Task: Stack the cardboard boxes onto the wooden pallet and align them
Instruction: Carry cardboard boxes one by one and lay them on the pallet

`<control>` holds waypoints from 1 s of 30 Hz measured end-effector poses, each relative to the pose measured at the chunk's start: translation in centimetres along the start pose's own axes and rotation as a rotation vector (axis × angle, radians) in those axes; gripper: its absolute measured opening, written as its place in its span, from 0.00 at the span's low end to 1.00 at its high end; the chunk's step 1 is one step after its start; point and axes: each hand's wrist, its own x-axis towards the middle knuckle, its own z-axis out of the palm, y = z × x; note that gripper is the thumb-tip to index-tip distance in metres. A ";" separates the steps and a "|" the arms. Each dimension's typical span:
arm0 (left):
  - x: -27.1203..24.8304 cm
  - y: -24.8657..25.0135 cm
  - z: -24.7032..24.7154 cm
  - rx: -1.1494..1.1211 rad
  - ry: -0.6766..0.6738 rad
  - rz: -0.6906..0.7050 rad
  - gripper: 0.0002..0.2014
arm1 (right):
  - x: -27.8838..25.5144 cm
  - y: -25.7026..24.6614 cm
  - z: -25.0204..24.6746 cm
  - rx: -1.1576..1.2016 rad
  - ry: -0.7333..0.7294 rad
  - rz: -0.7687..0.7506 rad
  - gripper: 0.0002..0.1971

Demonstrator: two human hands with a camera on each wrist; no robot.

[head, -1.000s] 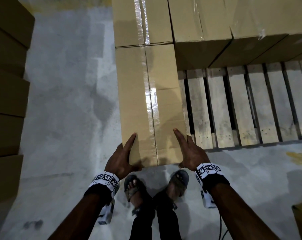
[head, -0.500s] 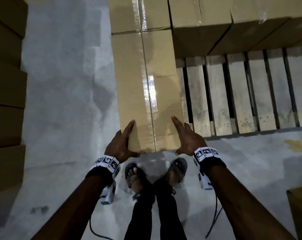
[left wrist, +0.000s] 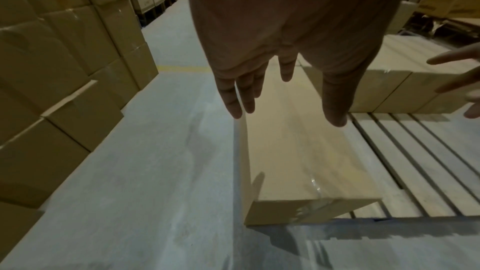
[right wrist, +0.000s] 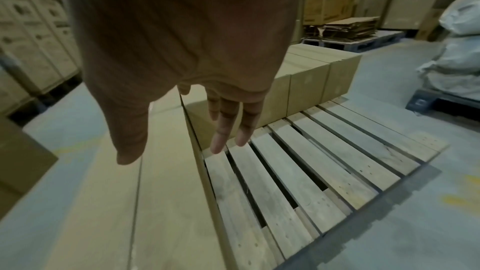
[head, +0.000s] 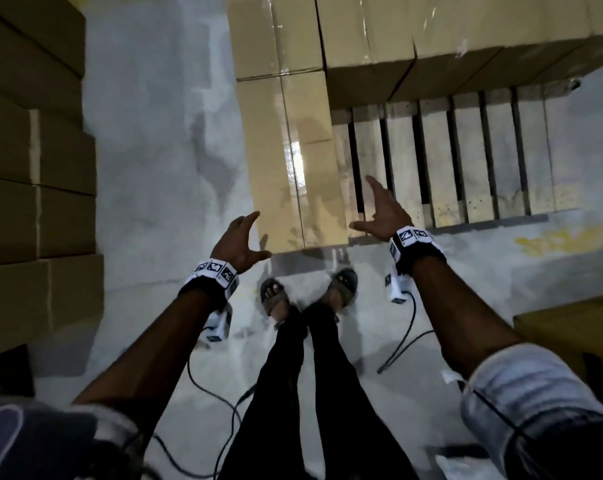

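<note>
A long taped cardboard box [head: 289, 161] [left wrist: 298, 151] [right wrist: 161, 192] lies along the left edge of the wooden pallet [head: 466, 161] [right wrist: 311, 161], end to end with another box [head: 275, 32] behind it. More boxes [head: 431, 39] [right wrist: 311, 81] fill the pallet's back. My left hand [head: 239, 237] [left wrist: 280, 98] hovers open just off the long box's near left corner. My right hand [head: 379, 213] [right wrist: 182, 147] is open above its near right corner and the slats. Neither hand touches the box.
Stacks of cardboard boxes [head: 33, 168] [left wrist: 64, 69] stand along the left across a strip of concrete floor [head: 161, 150]. Another box [head: 577, 327] sits at the right edge. My sandalled feet [head: 307, 289] stand at the pallet's near edge, cables trailing behind. White sacks [right wrist: 457, 48] lie far right.
Both hands have let go of the long box's near end and lifted off it, spreading apart. The box now rests pushed up against the one behind it.
</note>
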 end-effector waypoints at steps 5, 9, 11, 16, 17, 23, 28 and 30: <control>-7.7 5.9 -5.5 0.000 -0.009 0.020 0.45 | -7.1 -4.8 -4.9 0.146 0.075 0.014 0.54; -12.2 9.5 -9.0 -0.047 -0.004 0.059 0.39 | -11.8 -7.5 -7.4 0.134 0.058 -0.070 0.50; -13.6 10.4 -10.2 -0.068 0.021 0.075 0.36 | -13.3 -8.2 -8.0 0.125 0.041 -0.109 0.48; -15.4 11.0 -13.4 -0.085 0.086 0.106 0.33 | -14.3 -11.7 -8.8 0.111 0.007 -0.193 0.41; -15.6 10.8 -13.7 -0.095 0.083 0.105 0.32 | -14.3 -12.5 -8.8 0.110 -0.002 -0.201 0.40; -15.6 6.3 -18.2 -0.117 0.100 0.099 0.30 | -11.5 -19.7 -8.0 0.076 -0.007 -0.250 0.37; -14.7 -0.2 -24.0 -0.178 0.156 0.113 0.29 | -7.5 -28.4 -5.3 0.045 -0.009 -0.278 0.34; -14.2 -3.2 -26.9 -0.178 0.156 0.126 0.29 | -5.9 -32.6 -3.8 0.050 0.019 -0.265 0.32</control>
